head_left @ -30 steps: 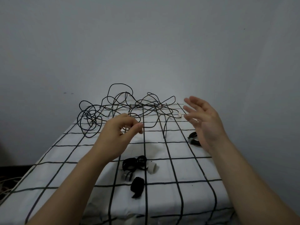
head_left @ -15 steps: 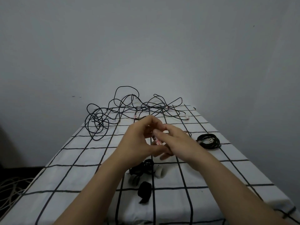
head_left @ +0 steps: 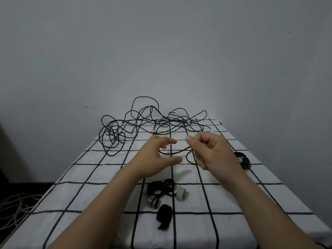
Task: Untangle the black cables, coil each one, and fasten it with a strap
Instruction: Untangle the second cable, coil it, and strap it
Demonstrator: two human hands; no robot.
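Here, both hands hover above the middle of the surface, which is covered by a white cloth with a black grid. The right hand is clenched, its fingers curled and its thumb on top, grasping a loose strand of black cable that runs leftward from it and loops below its knuckles. The left hand is released, with thumb and fingers spread in a wide C; the strand passes through that gap, and whether it touches the fingers cannot be told. At the far end of the surface lies the tangle of black cables, piled against the grey wall. A coiled black cable lies just beyond the right wrist, near the right edge. Nearer the person, between the forearms, sits a cluster of black straps beside a pale roll, with one more black strap apart from them, closer in. Pale cords lie on the floor to the left.
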